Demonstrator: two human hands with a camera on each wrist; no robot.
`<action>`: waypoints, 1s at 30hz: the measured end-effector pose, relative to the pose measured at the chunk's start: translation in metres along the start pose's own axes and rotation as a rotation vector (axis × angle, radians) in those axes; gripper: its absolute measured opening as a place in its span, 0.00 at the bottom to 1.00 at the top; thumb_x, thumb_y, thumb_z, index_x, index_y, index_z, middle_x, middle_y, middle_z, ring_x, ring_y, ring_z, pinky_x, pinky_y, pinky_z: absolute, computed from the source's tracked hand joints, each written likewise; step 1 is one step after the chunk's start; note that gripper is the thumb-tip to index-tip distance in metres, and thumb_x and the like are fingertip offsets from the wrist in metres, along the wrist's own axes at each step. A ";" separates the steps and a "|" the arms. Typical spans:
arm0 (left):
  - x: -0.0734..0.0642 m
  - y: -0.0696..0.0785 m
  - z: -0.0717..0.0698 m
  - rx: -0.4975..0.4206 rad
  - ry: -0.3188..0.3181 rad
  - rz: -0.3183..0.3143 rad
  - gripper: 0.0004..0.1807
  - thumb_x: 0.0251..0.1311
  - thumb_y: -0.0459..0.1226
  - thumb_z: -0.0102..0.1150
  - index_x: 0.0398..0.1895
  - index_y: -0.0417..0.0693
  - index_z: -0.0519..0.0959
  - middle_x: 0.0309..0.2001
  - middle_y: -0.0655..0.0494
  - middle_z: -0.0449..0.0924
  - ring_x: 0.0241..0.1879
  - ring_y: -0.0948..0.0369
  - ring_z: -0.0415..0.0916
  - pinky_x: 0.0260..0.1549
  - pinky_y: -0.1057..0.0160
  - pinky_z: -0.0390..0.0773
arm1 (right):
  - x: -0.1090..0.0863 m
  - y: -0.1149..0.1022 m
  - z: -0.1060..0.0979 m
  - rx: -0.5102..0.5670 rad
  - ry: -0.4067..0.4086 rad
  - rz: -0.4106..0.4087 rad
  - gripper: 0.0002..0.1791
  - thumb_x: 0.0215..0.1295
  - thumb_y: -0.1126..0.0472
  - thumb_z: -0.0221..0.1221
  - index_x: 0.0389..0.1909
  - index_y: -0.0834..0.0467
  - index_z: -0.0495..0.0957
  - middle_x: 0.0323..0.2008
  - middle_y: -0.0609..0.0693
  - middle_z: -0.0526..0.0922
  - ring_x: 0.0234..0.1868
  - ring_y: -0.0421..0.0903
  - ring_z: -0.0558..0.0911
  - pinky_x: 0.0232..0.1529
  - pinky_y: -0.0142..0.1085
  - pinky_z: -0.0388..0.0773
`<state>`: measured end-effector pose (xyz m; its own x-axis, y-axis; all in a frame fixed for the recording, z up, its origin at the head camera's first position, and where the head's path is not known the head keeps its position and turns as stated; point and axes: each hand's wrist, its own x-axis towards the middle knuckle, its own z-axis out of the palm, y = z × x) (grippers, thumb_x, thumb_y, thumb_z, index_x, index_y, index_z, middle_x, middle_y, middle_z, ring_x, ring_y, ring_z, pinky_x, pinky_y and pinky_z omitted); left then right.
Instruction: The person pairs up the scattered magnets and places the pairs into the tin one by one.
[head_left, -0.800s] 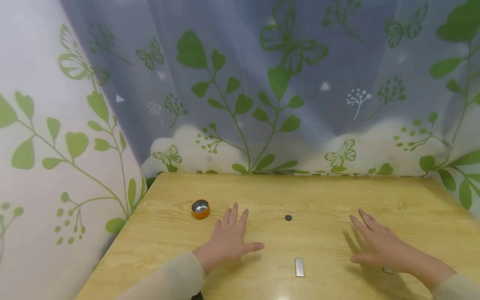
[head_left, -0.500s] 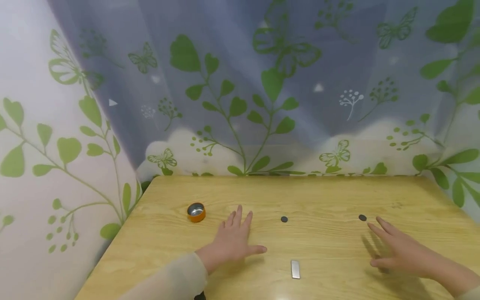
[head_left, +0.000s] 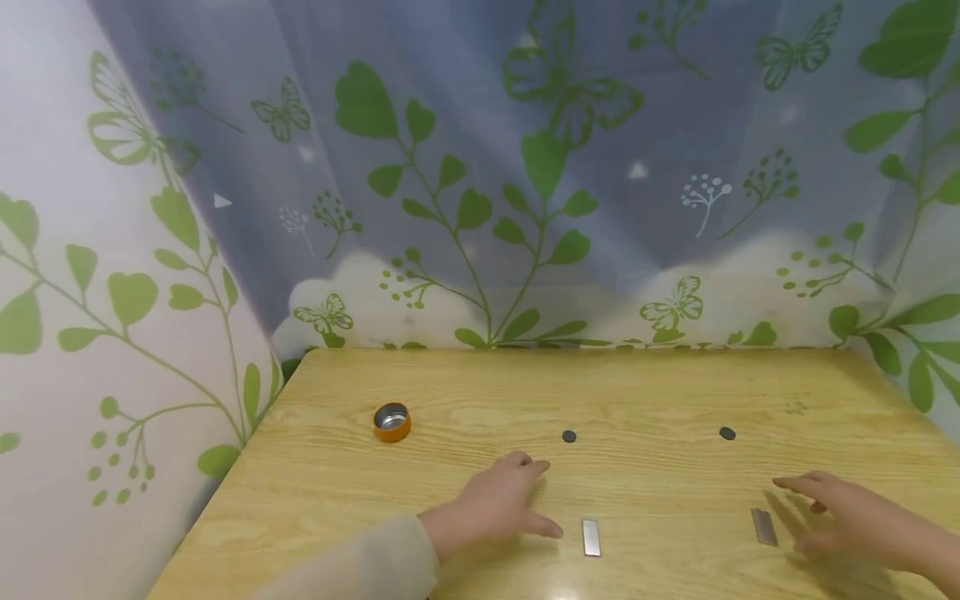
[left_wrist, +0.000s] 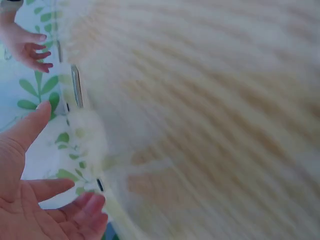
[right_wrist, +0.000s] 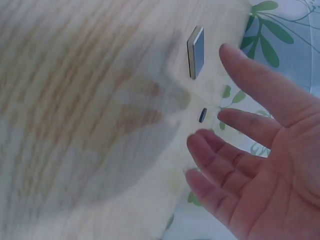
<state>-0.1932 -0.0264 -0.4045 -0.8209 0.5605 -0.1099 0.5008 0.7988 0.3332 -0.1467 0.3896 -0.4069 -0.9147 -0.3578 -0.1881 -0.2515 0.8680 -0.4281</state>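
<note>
My left hand (head_left: 501,504) hovers over the table just left of a small silver rectangular bar (head_left: 591,537), thumb spread from the fingers, holding nothing. On the other side, my right hand (head_left: 855,518) is beside a second, darker-looking metal bar (head_left: 764,527); the right wrist view shows this bar (right_wrist: 196,52) beyond the thumb, with a gap between. That hand's fingers are loosely bent around nothing. Two dark round discs lie farther back: one disc (head_left: 569,436) near the middle, another disc (head_left: 727,433) to the right.
A small orange round bowl (head_left: 392,422) with a shiny metal inside stands at the table's left. The wooden table (head_left: 480,383) ends at a patterned curtain (head_left: 480,208) behind. More of the leafy fabric (head_left: 60,400) hangs along the left side.
My left hand has moved right and nearer, toward the silver bar. The right hand has drawn back from the right disc, and the bar it covered shows fully.
</note>
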 end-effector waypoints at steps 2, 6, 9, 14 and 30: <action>0.001 0.005 0.003 0.001 -0.005 0.021 0.44 0.40 0.60 0.68 0.62 0.51 0.71 0.52 0.54 0.72 0.45 0.60 0.74 0.37 0.64 0.76 | 0.000 0.003 0.002 0.025 -0.022 -0.026 0.40 0.49 0.54 0.69 0.55 0.76 0.66 0.44 0.67 0.72 0.38 0.51 0.77 0.32 0.42 0.76; 0.003 0.013 0.007 -0.031 -0.016 0.044 0.37 0.40 0.57 0.71 0.56 0.54 0.76 0.42 0.61 0.75 0.38 0.67 0.72 0.33 0.69 0.73 | 0.003 0.006 0.011 0.003 -0.018 -0.103 0.35 0.52 0.51 0.67 0.51 0.74 0.70 0.39 0.56 0.74 0.33 0.36 0.73 0.29 0.33 0.73; 0.005 0.019 0.010 -0.068 -0.024 0.051 0.34 0.40 0.54 0.72 0.53 0.53 0.78 0.37 0.63 0.76 0.36 0.69 0.71 0.33 0.70 0.73 | 0.005 0.004 0.014 -0.017 0.009 -0.135 0.31 0.52 0.51 0.67 0.48 0.72 0.72 0.37 0.51 0.74 0.29 0.32 0.71 0.27 0.31 0.72; 0.009 0.029 0.018 -0.034 -0.034 0.059 0.29 0.40 0.53 0.72 0.49 0.54 0.80 0.34 0.66 0.76 0.34 0.70 0.72 0.31 0.70 0.73 | 0.006 0.004 0.018 -0.009 0.060 -0.201 0.22 0.51 0.57 0.68 0.40 0.69 0.75 0.33 0.47 0.75 0.28 0.32 0.74 0.26 0.32 0.74; 0.013 0.042 0.028 0.041 -0.010 0.047 0.15 0.43 0.51 0.72 0.33 0.58 0.81 0.26 0.70 0.70 0.26 0.71 0.64 0.24 0.71 0.67 | 0.011 -0.003 0.020 0.122 -0.023 -0.151 0.17 0.50 0.61 0.68 0.38 0.66 0.77 0.32 0.47 0.80 0.29 0.32 0.76 0.28 0.31 0.75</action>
<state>-0.1746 0.0206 -0.4180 -0.7931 0.6000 -0.1047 0.5502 0.7796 0.2992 -0.1499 0.3755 -0.4256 -0.8614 -0.4902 -0.1331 -0.3443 0.7562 -0.5564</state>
